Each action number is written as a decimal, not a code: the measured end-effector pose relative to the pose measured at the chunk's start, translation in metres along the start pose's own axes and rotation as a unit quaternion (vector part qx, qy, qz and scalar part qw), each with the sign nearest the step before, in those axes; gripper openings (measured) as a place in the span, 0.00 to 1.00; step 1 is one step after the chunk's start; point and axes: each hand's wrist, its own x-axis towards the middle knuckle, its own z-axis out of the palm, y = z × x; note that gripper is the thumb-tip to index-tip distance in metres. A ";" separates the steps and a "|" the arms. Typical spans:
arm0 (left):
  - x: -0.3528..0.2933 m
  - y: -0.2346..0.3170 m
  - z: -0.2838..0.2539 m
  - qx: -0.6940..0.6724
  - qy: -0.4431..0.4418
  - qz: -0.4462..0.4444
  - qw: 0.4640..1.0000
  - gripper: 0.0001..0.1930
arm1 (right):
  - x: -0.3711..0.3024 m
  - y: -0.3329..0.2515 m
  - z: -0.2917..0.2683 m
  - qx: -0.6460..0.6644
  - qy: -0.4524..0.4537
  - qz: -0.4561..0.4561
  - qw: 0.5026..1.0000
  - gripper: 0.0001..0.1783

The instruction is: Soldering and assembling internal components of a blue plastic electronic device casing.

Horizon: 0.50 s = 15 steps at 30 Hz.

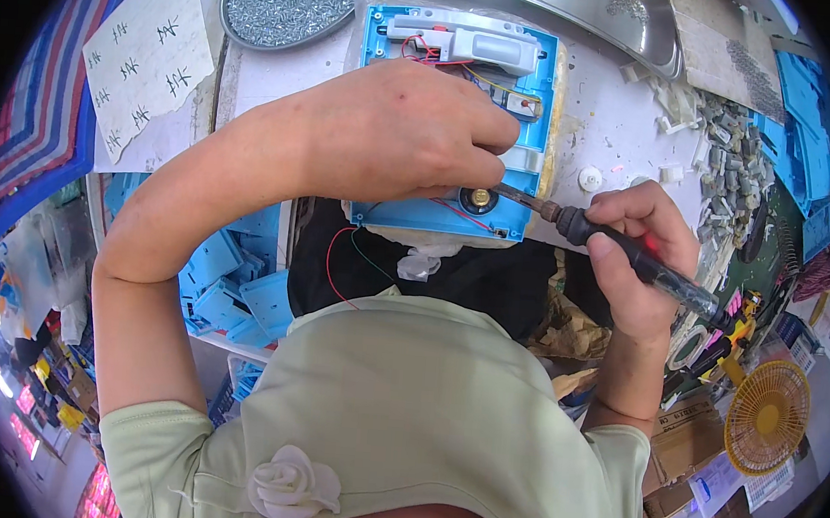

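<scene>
In front of me lies a blue plastic housing (418,221) with white parts, thin wires and a small round speaker (480,200) with a gold centre. My left hand (410,129) reaches across the housing, its fingers closed and pointing down near the speaker. Whatever those fingers pinch is hidden beneath them. My right hand (641,256) is closed around the black handle of a soldering iron (659,273). The iron's metal tip points left and ends beside my left fingertips, just above the speaker. Red and green wires (335,258) hang over the housing's near left edge.
A round metal tray of screws (284,2) stands at the far left, beside a handwritten paper sheet (150,53). A long steel tray (600,22) lies at the back. Small grey parts (724,170) are heaped on the right, with a yellow fan (767,418) nearer me. Blue panels (231,280) are stacked at left.
</scene>
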 end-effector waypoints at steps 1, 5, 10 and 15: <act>0.000 0.000 0.000 0.001 0.002 0.002 1.000 0.12 | 0.000 -0.002 0.001 0.001 0.001 0.001 1.000 0.10; 0.000 0.000 0.000 0.001 -0.001 0.000 1.000 0.11 | 0.001 -0.004 0.001 -0.011 -0.002 -0.014 1.000 0.11; 0.001 0.001 -0.001 0.006 -0.009 -0.006 1.000 0.11 | -0.003 -0.005 -0.006 -0.020 0.004 -0.024 1.000 0.12; 0.002 0.003 -0.001 0.017 -0.005 -0.002 1.000 0.11 | -0.008 -0.005 -0.011 -0.011 0.020 -0.030 0.999 0.12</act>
